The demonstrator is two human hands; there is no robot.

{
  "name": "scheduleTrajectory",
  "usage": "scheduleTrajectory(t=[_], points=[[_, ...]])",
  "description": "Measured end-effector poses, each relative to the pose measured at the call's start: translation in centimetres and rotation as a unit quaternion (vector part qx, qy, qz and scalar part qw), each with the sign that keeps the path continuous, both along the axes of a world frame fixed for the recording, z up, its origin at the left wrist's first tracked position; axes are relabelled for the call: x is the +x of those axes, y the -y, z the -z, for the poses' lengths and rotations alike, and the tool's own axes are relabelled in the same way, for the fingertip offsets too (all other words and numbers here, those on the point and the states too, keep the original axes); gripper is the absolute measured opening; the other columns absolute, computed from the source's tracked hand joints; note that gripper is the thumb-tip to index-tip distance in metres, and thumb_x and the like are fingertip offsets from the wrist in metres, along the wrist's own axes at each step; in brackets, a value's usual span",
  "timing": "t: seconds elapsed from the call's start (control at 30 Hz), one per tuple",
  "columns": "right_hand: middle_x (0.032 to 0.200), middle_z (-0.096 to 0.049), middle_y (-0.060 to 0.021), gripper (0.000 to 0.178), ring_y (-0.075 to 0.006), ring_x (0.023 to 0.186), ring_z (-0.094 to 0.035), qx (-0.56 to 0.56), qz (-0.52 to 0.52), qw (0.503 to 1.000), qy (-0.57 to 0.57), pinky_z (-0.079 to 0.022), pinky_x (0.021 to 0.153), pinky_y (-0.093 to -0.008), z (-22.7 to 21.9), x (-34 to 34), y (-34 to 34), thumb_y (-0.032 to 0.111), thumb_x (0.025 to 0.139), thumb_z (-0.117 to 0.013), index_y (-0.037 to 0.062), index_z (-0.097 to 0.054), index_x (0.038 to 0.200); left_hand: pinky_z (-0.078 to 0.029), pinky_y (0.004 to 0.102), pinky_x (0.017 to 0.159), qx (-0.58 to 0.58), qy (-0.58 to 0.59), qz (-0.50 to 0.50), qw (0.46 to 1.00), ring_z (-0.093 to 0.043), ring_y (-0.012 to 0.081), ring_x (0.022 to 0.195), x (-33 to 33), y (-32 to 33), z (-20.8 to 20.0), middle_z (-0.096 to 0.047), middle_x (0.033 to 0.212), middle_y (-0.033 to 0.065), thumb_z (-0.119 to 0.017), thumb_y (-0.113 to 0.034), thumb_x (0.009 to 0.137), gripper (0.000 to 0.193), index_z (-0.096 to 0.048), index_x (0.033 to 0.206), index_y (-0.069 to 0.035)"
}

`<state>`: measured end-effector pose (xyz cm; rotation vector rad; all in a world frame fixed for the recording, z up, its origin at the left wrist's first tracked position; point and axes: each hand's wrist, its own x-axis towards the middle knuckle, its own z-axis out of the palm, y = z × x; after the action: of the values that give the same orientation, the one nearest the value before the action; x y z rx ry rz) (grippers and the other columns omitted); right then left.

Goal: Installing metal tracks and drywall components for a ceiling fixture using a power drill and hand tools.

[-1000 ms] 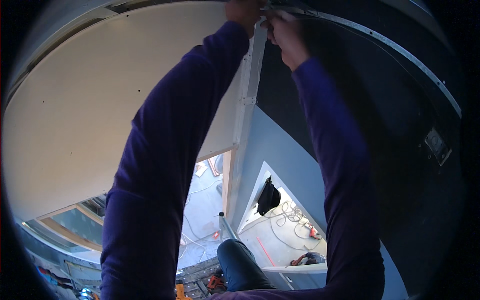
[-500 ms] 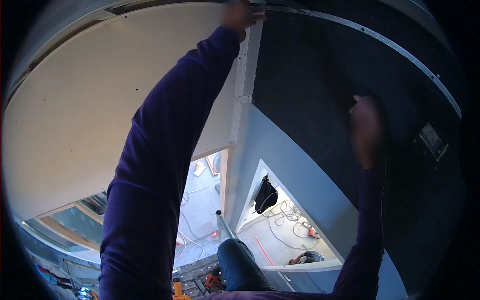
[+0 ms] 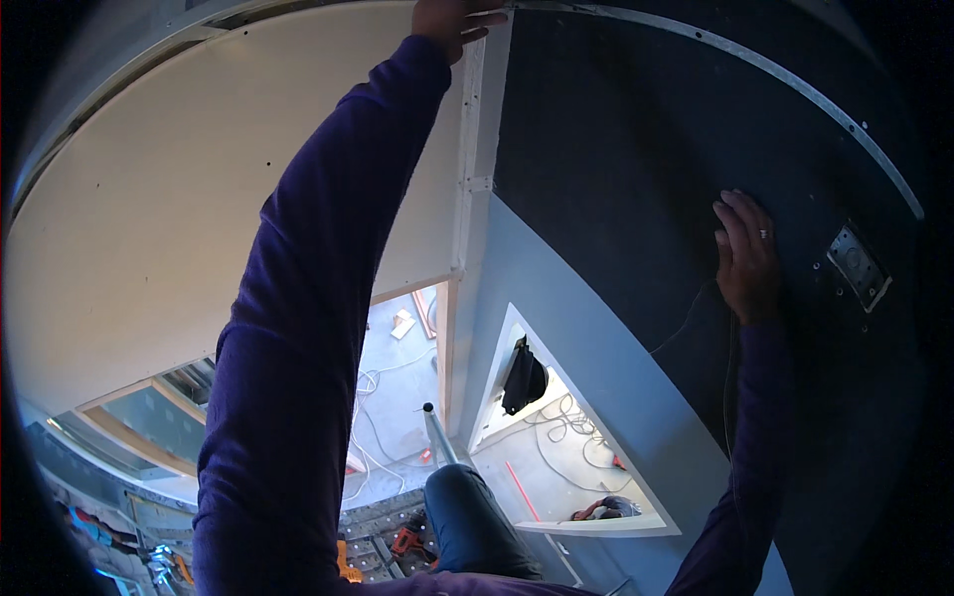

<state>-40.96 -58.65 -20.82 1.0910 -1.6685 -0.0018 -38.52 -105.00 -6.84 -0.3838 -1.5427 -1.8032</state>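
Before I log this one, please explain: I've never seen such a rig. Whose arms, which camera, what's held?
No machine: these are a person's arms in purple sleeves, seen by a fisheye camera on their head, so edges bend. The left hand is raised at the top of the cream board; the right hand is at the black wall panel, beside a metal electrical box. I see nothing clearly held, though a thin string shows just below the right hand. Below, a red power tool lies on a metal platform.

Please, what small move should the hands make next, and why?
Perhaps the right hand should gently draw the thin string taut: it appears to hang slack beside that hand, while the left hand is raised near the upper edge of the pale panel.
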Motion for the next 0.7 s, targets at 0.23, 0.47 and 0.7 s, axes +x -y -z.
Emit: scheduleTrajectory(t=[0.23, 0.47, 0.7], points=[[0.127, -0.057, -0.0123, 0.026, -0.0303, 0.122, -0.051, -0.006, -0.027, 1.0, -0.003, -0.042, 0.103, -0.0435, 0.2, -0.5, -0.3, 0.014, 0.098, -0.049, 0.0025, -0.059, 0.12, -0.05, 0.0392, 0.085, 0.054, -0.082, -0.056, 0.994, -0.065, 0.0325, 0.101, -0.5, -1.4, 1.1, -0.064, 0.114, 0.0197, -0.039, -0.015, 0.096, 0.029, -0.05, 0.119, 0.0], [0.127, -0.057, -0.0118, 0.025, -0.0294, 0.123, -0.051, -0.025, -0.068, 0.997, -0.013, -0.043, 0.103, -0.0425, 0.2, -1.1, 0.5, 0.012, 0.099, -0.048, 0.0029, -0.059, 0.119, -0.054, 0.0352, 0.073, -0.118, -0.274, 0.004, 0.954, -0.068, 0.033, 0.095, -4.5, 6.9, 1.0, -0.063, 0.116, 0.0203, -0.038, -0.01, 0.095, 0.031, -0.047, 0.122, 0.003], [0.127, -0.056, -0.0128, 0.025, -0.0297, 0.123, -0.051, -0.023, -0.058, 0.998, 0.0, -0.043, 0.104, -0.0419, 0.8, -1.3, -0.5, 0.009, 0.097, -0.049, 0.0026, -0.057, 0.121, -0.049, 0.0376, 0.073, 0.068, -0.033, -0.09, 0.993, -0.069, 0.0297, 0.09, -0.1, -2.7, 0.6, -0.067, 0.113, 0.0173, -0.036, -0.019, 0.097, 0.034, -0.05, 0.12, 0.0]])
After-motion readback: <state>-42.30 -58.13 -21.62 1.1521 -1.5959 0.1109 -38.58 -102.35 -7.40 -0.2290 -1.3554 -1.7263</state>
